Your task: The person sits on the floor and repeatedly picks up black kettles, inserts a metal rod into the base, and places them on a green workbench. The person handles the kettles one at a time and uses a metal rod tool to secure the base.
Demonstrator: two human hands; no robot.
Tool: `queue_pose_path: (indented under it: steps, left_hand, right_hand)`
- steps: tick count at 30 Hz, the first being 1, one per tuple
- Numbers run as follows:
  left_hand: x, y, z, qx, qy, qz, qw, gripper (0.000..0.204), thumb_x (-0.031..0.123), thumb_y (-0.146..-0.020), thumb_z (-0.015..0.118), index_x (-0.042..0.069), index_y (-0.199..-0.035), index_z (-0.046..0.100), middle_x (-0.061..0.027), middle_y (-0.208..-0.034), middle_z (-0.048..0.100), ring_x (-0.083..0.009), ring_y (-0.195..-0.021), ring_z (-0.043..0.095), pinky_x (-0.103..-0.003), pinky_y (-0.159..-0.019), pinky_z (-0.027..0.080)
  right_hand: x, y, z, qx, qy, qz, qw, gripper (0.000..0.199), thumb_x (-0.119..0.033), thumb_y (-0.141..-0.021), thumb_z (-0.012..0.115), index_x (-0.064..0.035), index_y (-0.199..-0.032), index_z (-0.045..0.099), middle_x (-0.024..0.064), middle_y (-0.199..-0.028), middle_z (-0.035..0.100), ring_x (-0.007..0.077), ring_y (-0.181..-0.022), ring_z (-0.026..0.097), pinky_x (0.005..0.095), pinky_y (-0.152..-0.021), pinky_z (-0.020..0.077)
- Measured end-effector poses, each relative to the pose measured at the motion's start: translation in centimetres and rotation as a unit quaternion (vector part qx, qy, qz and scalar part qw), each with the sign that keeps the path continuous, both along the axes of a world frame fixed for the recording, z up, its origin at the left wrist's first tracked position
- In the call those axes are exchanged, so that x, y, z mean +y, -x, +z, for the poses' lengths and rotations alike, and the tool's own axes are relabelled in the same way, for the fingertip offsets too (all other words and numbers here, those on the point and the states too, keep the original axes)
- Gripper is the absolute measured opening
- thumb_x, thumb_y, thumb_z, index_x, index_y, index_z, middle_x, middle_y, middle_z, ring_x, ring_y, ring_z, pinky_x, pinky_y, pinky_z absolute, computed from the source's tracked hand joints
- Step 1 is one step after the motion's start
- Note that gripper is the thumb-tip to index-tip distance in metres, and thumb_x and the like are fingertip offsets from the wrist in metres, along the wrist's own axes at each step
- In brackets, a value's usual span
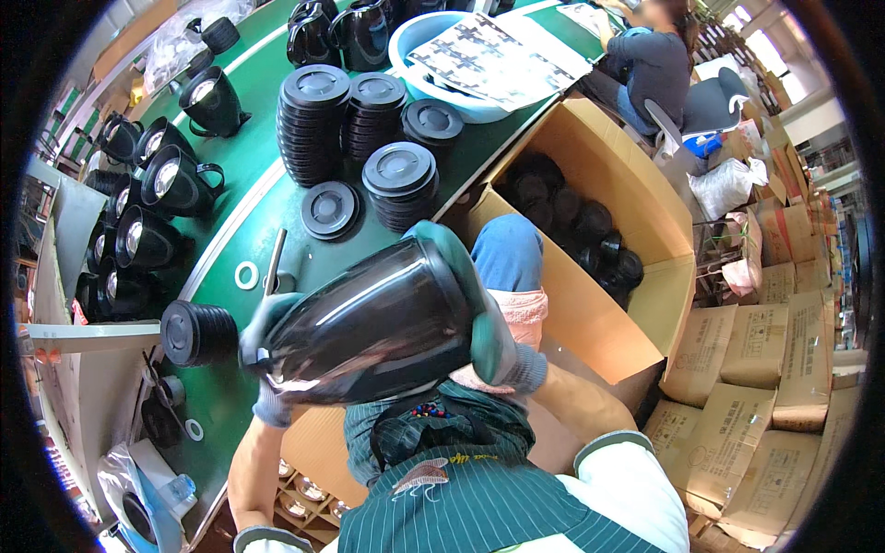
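A large glossy black jug point(373, 323) lies tilted on its side in the air above my lap, between my two gloved hands. My left hand point(265, 336), in a grey-green glove, is closed on its left end. My right hand point(484, 318), in a green-coated glove with a grey cuff, is wrapped round its wide right end. Beyond the jug, a loose black round lid point(330, 210) lies on the green table point(277, 217), beside a short stack of black lids point(401, 180). A white ring point(246, 275) and a metal rod point(275, 261) are near my left hand.
Taller lid stacks point(313, 120) stand farther back. Black jugs point(171, 180) line the left side. A light blue basin point(415, 46) holds patterned sheets. To my right, an open carton point(636, 341) contains black parts. Brown boxes point(728, 415) are piled beyond; another person point(645, 69) sits far right.
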State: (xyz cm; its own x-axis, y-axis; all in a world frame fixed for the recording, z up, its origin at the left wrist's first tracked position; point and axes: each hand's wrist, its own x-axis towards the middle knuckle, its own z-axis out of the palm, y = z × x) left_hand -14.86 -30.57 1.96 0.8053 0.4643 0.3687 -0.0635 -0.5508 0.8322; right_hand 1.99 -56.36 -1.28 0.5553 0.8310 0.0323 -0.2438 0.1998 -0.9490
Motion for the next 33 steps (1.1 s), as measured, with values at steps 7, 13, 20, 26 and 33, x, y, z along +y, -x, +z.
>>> queue_pose_path:
  steps: [7, 13, 20, 26, 33]
  left_hand:
    - [2.0, 0.8, 1.4, 0.005, -0.119, -0.003, 0.993, 0.025, 0.015, -0.085, 0.073, 0.002, -0.106, 0.073, -0.0134, -0.112, 0.076, -0.0278, -0.096, 0.075, -0.032, -0.084, 0.058]
    - [0.8, 4.3, -8.9, -0.018, 0.290, -0.011, 0.957, 0.056, 0.036, -0.093, 0.078, -0.001, -0.132, 0.061, -0.0132, -0.129, 0.069, -0.0226, -0.116, 0.066, -0.040, -0.101, 0.054]
    - [1.9, 0.4, 0.5, 0.008, -0.016, 0.006, 1.000, 0.025, 0.015, -0.085, 0.075, 0.003, -0.107, 0.073, -0.0102, -0.103, 0.077, -0.0205, -0.092, 0.074, -0.033, -0.083, 0.059]
    - [2.3, 3.8, -11.4, 0.058, 0.717, -0.183, 0.670, 0.073, 0.048, -0.098, 0.055, 0.003, -0.154, 0.042, -0.0202, -0.153, 0.051, -0.0349, -0.135, 0.055, -0.051, -0.114, 0.047]
    - [-3.8, 0.1, -3.2, -0.013, 0.426, -0.026, 0.904, 0.047, 0.023, -0.087, 0.079, -0.001, -0.124, 0.063, -0.0119, -0.116, 0.071, -0.0214, -0.102, 0.070, -0.036, -0.092, 0.058]
  right_hand:
    - [2.0, -0.6, -0.8, 0.197, 0.191, -0.071, 0.959, 0.090, -0.056, -0.098, 0.064, -0.0067, -0.164, 0.028, 0.0161, -0.169, 0.027, 0.0287, -0.152, 0.035, 0.0497, -0.124, 0.0317]
    - [1.9, -1.5, 2.6, -0.327, -0.056, 0.010, 0.943, 0.103, -0.067, -0.094, 0.062, -0.0041, -0.165, 0.023, 0.0247, -0.170, 0.017, 0.0431, -0.155, 0.026, 0.0524, -0.126, 0.0216]
    - [-0.4, 0.1, 4.7, -0.071, 0.111, 0.051, 0.990, 0.105, -0.072, -0.092, 0.058, -0.0036, -0.164, 0.024, 0.0301, -0.169, 0.016, 0.0471, -0.155, 0.022, 0.0513, -0.125, 0.0216]
    - [0.8, -2.2, 5.3, -0.470, -0.094, -0.011, 0.878, 0.098, -0.064, -0.097, 0.054, -0.0034, -0.166, 0.019, 0.0293, -0.169, 0.016, 0.0497, -0.155, 0.018, 0.0550, -0.126, 0.0159]
    - [-0.5, -3.2, 4.9, 0.011, -0.082, 0.012, 0.997, 0.073, -0.043, -0.107, 0.052, -0.0043, -0.164, 0.027, 0.0104, -0.170, 0.028, 0.0230, -0.154, 0.031, 0.0382, -0.125, 0.0264]
